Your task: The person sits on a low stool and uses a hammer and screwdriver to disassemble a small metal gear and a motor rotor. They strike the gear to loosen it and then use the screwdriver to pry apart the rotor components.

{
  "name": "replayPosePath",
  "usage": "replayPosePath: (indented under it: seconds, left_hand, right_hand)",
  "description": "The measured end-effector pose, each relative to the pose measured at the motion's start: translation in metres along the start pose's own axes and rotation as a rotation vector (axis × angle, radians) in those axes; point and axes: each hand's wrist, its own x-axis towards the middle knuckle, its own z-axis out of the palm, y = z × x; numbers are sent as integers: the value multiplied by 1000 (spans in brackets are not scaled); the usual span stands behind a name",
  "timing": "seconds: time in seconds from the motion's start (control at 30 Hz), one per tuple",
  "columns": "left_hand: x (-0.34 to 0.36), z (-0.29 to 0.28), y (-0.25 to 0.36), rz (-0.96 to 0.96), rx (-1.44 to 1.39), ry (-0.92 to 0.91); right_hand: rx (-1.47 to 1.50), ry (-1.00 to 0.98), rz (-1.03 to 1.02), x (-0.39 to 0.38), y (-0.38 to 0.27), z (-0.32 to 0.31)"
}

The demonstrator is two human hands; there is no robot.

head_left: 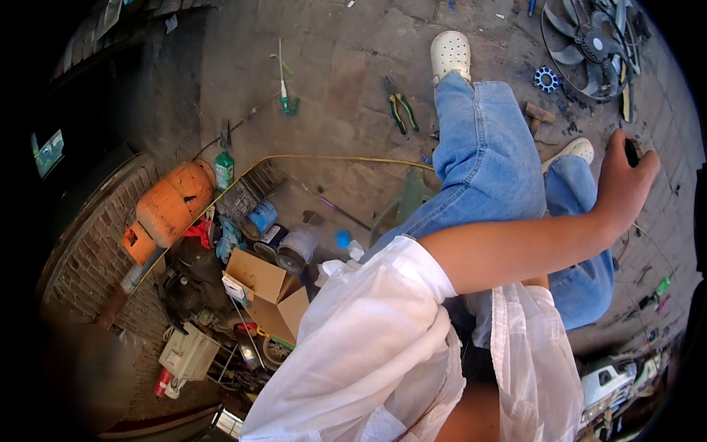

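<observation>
My left arm, in a white short sleeve point(346, 331), reaches across my jeans to the right. My left hand point(626, 173) has its fingers curled round a small dark object point(632, 152) that I cannot make out. My right hand is hidden; only a bit of skin shows behind the left arm. Near the held object are a black fan point(593, 44), a blue ring-shaped part point(546, 79) and a hammer point(540, 114). My feet in white clogs point(450, 55) are on the dusty paving, with pliers point(401, 107) beside the nearer one.
An orange gas cylinder point(173, 202) lies along the left, crossed by a yellow hose, near cans point(297, 247), a cardboard box point(254, 276) and jumbled metal parts. A green stool point(406, 199) is partly behind my leg. A green-handled tool point(286, 99) lies farther off; more clutter fills the lower right.
</observation>
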Motion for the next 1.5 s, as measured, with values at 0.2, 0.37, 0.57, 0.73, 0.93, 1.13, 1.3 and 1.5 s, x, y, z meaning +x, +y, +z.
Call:
replayPosePath:
  seconds: [0.2,0.37,0.57,0.73,0.93,1.13,1.3,1.5]
  left_hand:
    - [-33,-14,72,-87,-98,-19]
    - [-45,-63,131,-60,-29,9]
    - [-46,-98,196,162,-136,354]
    - [-42,-111,199,113,-98,319]
    - [-51,-111,199,108,-135,258]
    - [-44,-104,173,-1,-200,-12]
    - [-74,-96,181,65,-208,-344]
    - [-142,-84,139,290,-69,-631]
  right_hand:
    - [-195,-107,-146,-49,-38,39]
    - [-294,-417,-91,-44,-23,123]
    - [-394,-782,67,-2,18,217]
    - [-372,-879,146,14,38,233]
    - [-366,-793,113,41,36,240]
    - [-529,-266,127,16,53,163]
    - [-257,-257,-220,-144,-95,33]
    - [-177,-160,-628,-281,-167,-54]
